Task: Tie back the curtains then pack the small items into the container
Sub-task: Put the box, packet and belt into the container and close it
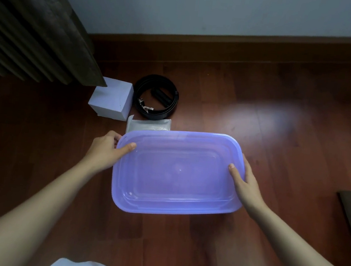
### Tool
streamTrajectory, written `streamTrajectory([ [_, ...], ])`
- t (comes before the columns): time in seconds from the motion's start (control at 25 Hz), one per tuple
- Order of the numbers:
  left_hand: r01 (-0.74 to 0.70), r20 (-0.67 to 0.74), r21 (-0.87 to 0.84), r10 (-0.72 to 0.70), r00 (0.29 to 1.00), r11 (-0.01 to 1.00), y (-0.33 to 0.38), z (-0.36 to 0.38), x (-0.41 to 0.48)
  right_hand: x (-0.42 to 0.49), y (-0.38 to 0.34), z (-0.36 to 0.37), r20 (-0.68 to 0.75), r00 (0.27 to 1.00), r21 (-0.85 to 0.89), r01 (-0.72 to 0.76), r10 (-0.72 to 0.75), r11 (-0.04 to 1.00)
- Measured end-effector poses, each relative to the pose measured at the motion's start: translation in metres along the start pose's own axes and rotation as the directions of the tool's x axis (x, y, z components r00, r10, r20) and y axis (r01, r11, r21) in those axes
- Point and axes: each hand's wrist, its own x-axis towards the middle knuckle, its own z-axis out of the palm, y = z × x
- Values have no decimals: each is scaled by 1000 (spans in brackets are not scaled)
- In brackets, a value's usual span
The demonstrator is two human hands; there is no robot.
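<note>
Purple lidded container [177, 172] being gripped at both ends by left hand [105, 149] and right hand [245, 183]; peeling lid evenly advisable.

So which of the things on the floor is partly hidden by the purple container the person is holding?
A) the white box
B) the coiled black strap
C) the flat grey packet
C: the flat grey packet has its near edge covered by the far rim of the purple container, while the white box and the coiled black strap lie clear of it.
</note>
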Motion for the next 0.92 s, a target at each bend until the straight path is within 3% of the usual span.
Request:
streamTrajectory([
  [0.12,-58,-4,150,60,998,987,9,-6,-1,-1,-2,0,-34,999,-15,8,-8,1000],
  [0.24,-178,-122,231,210,970,957,22,-16,-3,-6,-18,-10,-117,989,-24,89,-92,996],
  [0.32,-220,-210,72,231,950,973,37,-23,-5,-6,-31,-27,-197,970,97,162,-141,982],
  [0.36,-218,-230,-101,191,954,971,46,-25,-5,-4,-35,-38,-240,961,194,184,-135,964],
  [0.4,-208,-231,-272,146,962,940,52,-23,-1,-2,-38,-49,-285,953,306,191,-101,933],
  [0.44,-221,-210,-323,158,965,920,54,-18,5,2,-37,-57,-325,944,427,195,-52,883],
  [0.52,-328,-34,-23,328,944,944,53,-2,11,13,-25,-68,-393,918,605,220,46,765],
  [0.6,-448,217,261,400,890,855,41,18,15,28,-11,-72,-450,879,706,239,160,667],
  [0.64,-468,277,344,389,879,814,33,26,16,36,-5,-73,-473,852,740,246,224,626],
  [0.76,-453,266,436,370,890,778,22,38,17,51,9,-72,-546,738,776,268,396,572],
  [0.92,-456,282,450,362,889,768,20,40,17,58,27,-62,-605,661,732,241,445,637],
])
